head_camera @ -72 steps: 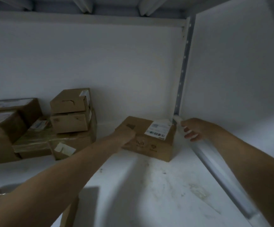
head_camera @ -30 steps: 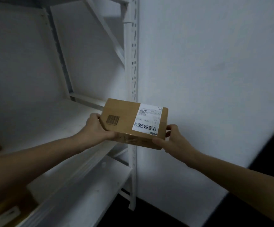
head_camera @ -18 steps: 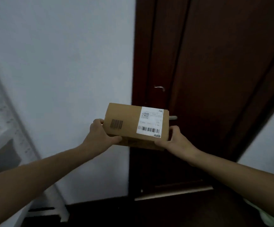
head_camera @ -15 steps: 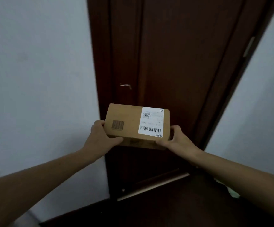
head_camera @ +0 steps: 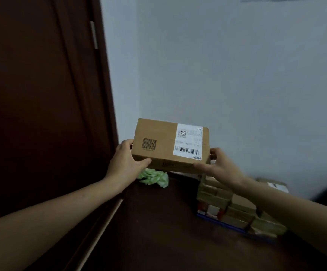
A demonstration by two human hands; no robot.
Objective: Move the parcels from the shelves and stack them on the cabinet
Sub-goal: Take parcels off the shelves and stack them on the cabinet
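Dark counter [head_camera: 158, 231] spreads wide at lower middle, between door [head_camera: 31, 114] and stacked boxes [head_camera: 237, 208]. Left hand [head_camera: 126, 163] and right hand [head_camera: 220, 167] grip the parcel [head_camera: 162, 141] by its ends.

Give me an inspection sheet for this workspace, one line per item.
Surface: dark cabinet top, partly bare.
Job's things: labelled parcel held in the air above the back of the cabinet; stacked parcels sit on the cabinet's right side.
Clutter: crumpled green thing by the wall, below the held parcel.
Hands: left hand grips the parcel's left end, right hand grips its right end.
Cables: nothing seen.
Surroundings: dark door at left, pale wall behind.
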